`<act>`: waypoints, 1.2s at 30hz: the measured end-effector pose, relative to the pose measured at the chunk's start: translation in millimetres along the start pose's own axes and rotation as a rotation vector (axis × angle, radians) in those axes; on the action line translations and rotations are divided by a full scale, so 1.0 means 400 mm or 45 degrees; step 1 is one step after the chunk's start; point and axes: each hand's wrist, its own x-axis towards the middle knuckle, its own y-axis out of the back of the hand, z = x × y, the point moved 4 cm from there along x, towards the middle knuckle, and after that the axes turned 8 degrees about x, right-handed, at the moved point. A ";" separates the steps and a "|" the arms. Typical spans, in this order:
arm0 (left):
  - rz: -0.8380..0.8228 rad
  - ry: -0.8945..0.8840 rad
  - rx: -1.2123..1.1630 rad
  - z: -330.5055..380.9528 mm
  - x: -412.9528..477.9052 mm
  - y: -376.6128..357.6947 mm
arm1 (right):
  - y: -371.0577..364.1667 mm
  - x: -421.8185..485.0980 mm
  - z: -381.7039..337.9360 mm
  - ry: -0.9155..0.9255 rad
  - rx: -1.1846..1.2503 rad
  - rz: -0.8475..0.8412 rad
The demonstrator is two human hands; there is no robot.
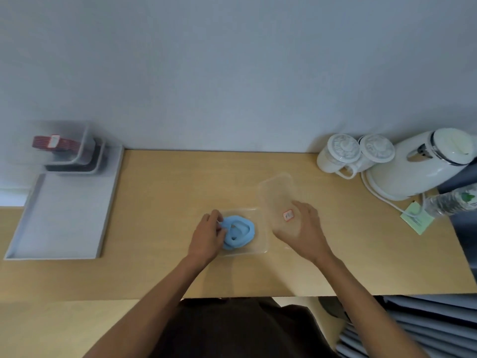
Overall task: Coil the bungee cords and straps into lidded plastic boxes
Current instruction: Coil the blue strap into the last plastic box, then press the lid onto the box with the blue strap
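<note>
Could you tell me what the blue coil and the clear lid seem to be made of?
The pale blue coiled strap looks like soft, matt fabric or elastic: it bends in loose loops without shine. The clear rectangular lid looks like thin glossy plastic: the tan tabletop shows through it.

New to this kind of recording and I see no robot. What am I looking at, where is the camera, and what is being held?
There is no machine here. A person works with bare hands, filmed by one wide-angle camera worn on their head, looking down at a wooden table. The left hand holds a coiled blue strap inside an open clear box. The right hand holds the clear lid beside it. At far left, a grey tray carries stacked boxes with a red strap. At right are white cups, a kettle and a bottle.
</note>
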 end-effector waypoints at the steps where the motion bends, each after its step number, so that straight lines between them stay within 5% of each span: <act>1: -0.004 -0.012 0.001 -0.002 0.002 0.003 | -0.018 -0.008 -0.027 0.106 -0.024 -0.148; 4: -0.020 -0.037 0.010 -0.006 0.007 0.012 | -0.060 -0.021 -0.081 0.362 -0.277 -0.456; 7: -0.041 -0.045 0.008 -0.013 0.010 0.021 | -0.078 -0.008 -0.090 0.493 -0.506 -0.544; 25: -0.219 -0.019 -0.099 -0.068 0.026 0.080 | -0.140 0.035 -0.143 0.714 -0.870 -0.644; 31: -0.308 0.249 -0.420 -0.088 0.008 0.093 | -0.167 0.040 -0.167 0.780 -0.904 -0.681; 36: -0.136 0.253 -0.127 -0.088 0.005 0.089 | -0.179 0.046 -0.162 0.805 -0.958 -0.707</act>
